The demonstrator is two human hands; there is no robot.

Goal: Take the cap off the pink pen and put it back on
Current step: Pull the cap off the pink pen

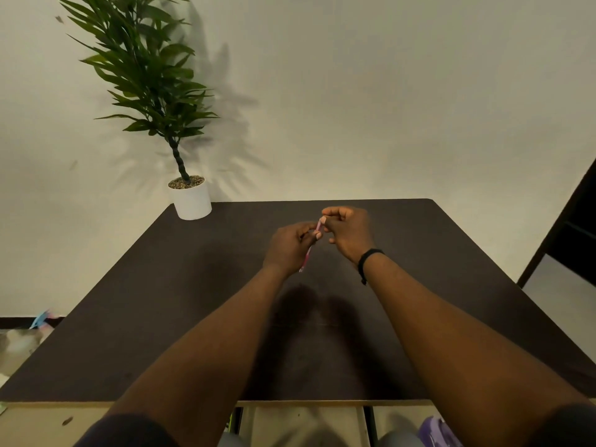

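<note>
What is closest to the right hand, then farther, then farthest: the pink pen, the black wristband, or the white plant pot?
From the right hand:
1. Pink pen: pinched in its fingertips, the left hand holding the barrel.
2. Black wristband: on that hand's own wrist.
3. White plant pot: far-left table corner.

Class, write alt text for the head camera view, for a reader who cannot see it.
Two bare hands hold a pink pen above a dark table: the left hand grips its barrel, the right hand pinches its upper end. A potted plant stands at the table's far left corner.
</note>
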